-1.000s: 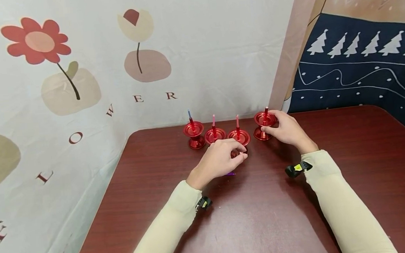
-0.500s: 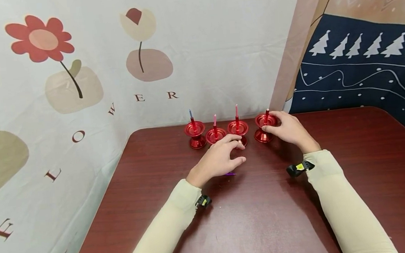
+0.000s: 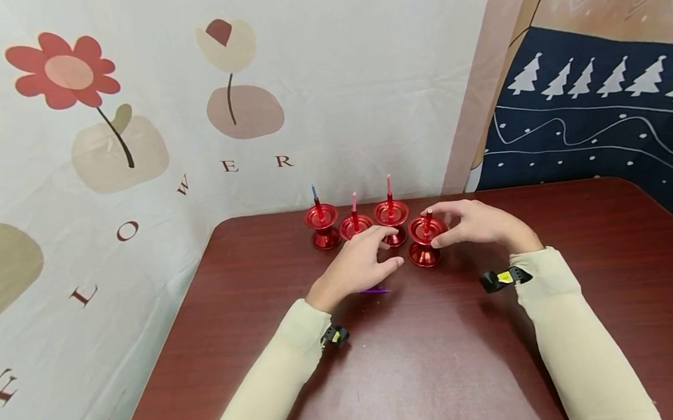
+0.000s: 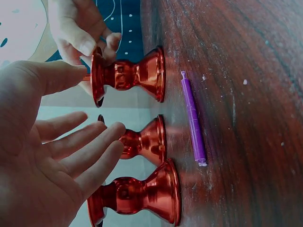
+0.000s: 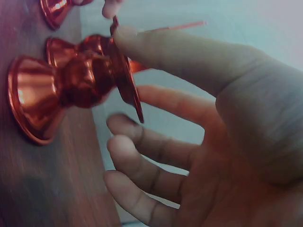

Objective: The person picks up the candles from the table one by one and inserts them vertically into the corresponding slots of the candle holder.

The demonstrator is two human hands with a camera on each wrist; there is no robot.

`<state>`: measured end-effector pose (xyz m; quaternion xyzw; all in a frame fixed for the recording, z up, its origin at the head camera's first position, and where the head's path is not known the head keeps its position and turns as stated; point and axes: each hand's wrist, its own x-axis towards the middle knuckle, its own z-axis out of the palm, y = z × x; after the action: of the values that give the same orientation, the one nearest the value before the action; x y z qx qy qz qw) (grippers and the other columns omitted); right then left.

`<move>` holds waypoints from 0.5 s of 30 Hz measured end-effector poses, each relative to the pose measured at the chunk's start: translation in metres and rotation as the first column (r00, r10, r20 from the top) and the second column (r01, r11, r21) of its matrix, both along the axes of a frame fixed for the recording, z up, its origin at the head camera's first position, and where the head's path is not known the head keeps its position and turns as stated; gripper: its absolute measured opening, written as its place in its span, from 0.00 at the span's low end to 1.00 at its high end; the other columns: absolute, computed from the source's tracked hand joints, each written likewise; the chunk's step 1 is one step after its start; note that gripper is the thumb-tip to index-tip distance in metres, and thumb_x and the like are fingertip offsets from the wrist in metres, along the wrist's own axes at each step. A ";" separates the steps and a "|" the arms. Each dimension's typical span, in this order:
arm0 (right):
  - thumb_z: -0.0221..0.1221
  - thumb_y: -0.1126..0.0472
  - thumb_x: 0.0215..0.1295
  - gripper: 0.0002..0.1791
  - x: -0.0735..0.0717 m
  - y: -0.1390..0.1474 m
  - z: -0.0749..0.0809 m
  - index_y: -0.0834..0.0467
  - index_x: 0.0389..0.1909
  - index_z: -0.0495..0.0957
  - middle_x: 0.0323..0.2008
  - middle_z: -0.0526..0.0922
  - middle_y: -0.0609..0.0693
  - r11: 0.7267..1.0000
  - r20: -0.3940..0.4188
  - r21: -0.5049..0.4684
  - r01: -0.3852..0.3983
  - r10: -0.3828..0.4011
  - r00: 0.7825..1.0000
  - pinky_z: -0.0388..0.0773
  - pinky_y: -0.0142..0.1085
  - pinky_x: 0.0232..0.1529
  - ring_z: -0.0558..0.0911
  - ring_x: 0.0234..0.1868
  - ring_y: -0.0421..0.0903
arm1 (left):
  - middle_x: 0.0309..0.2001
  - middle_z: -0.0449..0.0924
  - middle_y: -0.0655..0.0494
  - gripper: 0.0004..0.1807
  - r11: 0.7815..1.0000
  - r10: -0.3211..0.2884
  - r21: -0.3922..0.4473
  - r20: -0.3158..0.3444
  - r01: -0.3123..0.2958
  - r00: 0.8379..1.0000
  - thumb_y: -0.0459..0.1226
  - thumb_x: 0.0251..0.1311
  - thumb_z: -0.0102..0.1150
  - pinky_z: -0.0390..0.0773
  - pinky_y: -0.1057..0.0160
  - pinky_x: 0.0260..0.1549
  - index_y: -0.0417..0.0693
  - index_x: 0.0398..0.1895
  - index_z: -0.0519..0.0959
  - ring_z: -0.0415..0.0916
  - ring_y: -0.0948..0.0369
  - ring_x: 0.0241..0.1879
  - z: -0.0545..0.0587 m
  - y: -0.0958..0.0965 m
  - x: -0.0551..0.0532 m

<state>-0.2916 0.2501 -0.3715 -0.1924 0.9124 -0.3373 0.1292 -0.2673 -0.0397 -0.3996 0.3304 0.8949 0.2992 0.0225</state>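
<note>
My right hand (image 3: 481,226) pinches the dish rim of a red metal candle holder (image 3: 424,256) between thumb and fingers; in the right wrist view that holder (image 5: 85,80) stands upright on the table. A short red stem (image 3: 429,220) rises from its dish. Left of it, one holder (image 3: 392,214) bears a pink candle (image 3: 389,185). Another holder (image 3: 346,225) with a pink candle (image 3: 354,202) is partly hidden behind my left hand (image 3: 354,264), whose fingers are spread and hold nothing. A purple candle (image 4: 193,120) lies on the table near the left hand.
Farthest left stands a red holder (image 3: 327,238) with a blue candle (image 3: 314,192). The brown table (image 3: 418,373) reaches back to a white cloth (image 3: 363,91) with flower prints. A dark blue cloth (image 3: 589,134) with tree prints hangs at the right.
The right hand has brought its holder toward the front and left. The left hand has loosened its fingers, and the holder with the pink candle by it now stands farther back.
</note>
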 end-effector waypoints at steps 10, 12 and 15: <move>0.75 0.59 0.69 0.36 0.001 -0.023 -0.007 0.64 0.75 0.76 0.44 0.90 0.48 0.973 0.003 -0.071 -0.218 0.218 0.976 0.82 0.47 0.52 0.86 0.46 0.48 | 0.72 0.80 0.48 0.40 0.999 0.037 -0.022 -0.005 -0.037 0.999 0.50 0.73 0.71 0.77 0.49 0.69 0.44 0.81 0.71 0.81 0.50 0.68 -0.001 -0.002 -0.004; 0.73 0.62 0.70 0.33 0.001 -0.027 -0.011 0.65 0.74 0.76 0.47 0.92 0.48 0.968 0.032 -0.088 -0.236 0.240 0.970 0.83 0.48 0.55 0.88 0.48 0.48 | 0.71 0.81 0.49 0.41 0.998 0.044 -0.034 -0.006 -0.044 0.999 0.52 0.71 0.72 0.76 0.47 0.70 0.46 0.81 0.71 0.78 0.47 0.70 0.000 -0.003 -0.004; 0.70 0.63 0.73 0.22 0.001 -0.036 -0.016 0.65 0.64 0.82 0.44 0.92 0.51 0.961 0.095 -0.096 -0.258 0.267 0.959 0.84 0.48 0.53 0.89 0.45 0.50 | 0.70 0.81 0.50 0.42 0.998 0.040 -0.039 0.001 -0.040 0.999 0.54 0.69 0.74 0.76 0.48 0.69 0.47 0.80 0.73 0.77 0.47 0.70 0.001 -0.004 -0.004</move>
<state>-0.2905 0.2138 -0.3879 -0.2986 0.8559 -0.3644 0.2134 -0.2717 -0.0435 -0.3988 0.3117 0.9069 0.2825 0.0236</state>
